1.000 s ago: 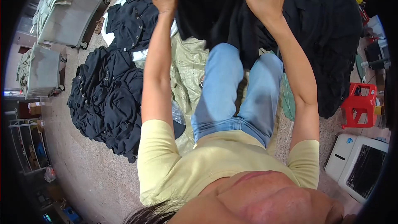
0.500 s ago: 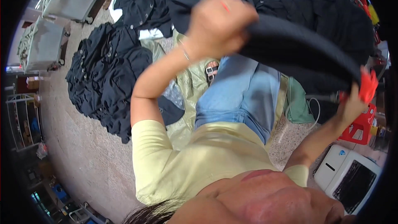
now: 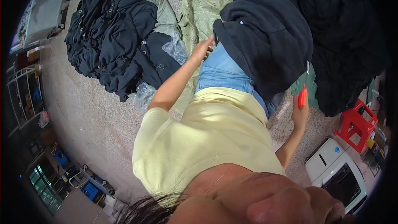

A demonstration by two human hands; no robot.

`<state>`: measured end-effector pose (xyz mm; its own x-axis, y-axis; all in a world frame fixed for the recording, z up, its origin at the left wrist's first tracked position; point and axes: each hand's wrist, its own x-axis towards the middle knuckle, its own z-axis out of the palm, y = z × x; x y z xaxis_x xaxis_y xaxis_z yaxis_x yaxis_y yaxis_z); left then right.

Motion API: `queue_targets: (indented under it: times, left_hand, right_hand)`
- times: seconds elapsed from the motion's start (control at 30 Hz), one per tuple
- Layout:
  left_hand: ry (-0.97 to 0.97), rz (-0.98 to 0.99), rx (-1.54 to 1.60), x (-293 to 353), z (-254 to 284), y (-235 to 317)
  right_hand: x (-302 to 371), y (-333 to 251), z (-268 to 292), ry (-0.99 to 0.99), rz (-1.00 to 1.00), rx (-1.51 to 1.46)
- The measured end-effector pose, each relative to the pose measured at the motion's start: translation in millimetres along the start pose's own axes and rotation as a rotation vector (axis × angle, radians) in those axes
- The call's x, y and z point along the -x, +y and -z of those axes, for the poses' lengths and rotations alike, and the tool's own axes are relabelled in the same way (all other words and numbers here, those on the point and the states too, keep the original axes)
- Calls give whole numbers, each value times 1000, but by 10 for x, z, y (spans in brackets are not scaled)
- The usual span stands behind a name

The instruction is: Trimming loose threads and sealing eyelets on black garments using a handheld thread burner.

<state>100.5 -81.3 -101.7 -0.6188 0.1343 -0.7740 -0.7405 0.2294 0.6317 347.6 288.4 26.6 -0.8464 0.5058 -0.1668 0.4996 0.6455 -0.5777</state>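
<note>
Garment point(image 3: 269, 45) on the lap; clothing pile point(image 3: 116, 37) at ten o'clock; stool point(image 3: 356, 124) and appliance point(image 3: 336, 174) at four o'clock.

Fingertips of my left hand point(image 3: 204, 49) sit at the edge of the black garment point(image 3: 269, 37) on my lap; can't tell if they're gripping it. Right hand point(image 3: 300, 114): small red tool point(image 3: 303, 96) hides most of my fingers, and its tip is too small to identify. The garment covers most of my jeans point(image 3: 226, 76).
</note>
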Motion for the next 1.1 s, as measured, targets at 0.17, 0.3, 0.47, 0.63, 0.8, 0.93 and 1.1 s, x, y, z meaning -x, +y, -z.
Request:
queue_targets:
  times: [0.17, 0.3, 0.47, 0.63, 0.8, 0.93, 1.1]
  left_hand:
    - [-94, 88, 246, -467, -313, 288]
    - [-150, 13, -34, -797, -226, 511]
    - [-540, 173, 7, -1038, 43, 100]
    - [-204, -289, 780, -1160, 339, 297]
    - [-382, -439, 1115, -836, 601, 668]
    - [-488, -685, 902, -164, 406, 1066]
    - [-536, -738, 849, 24, 328, 1132]
  right_hand:
    - [-94, -1047, -8, 14, 188, 136]
    - [-114, -1247, -101, -18, 196, 82]
    - [-52, -1188, -192, -31, 22, 48]
    - [-4, -1225, -164, -71, 85, 37]
    - [-96, -1458, -130, -139, 126, -17]
    - [-211, -1787, -304, -127, 269, -38]
    - [-420, -2075, -516, -78, 493, -79]
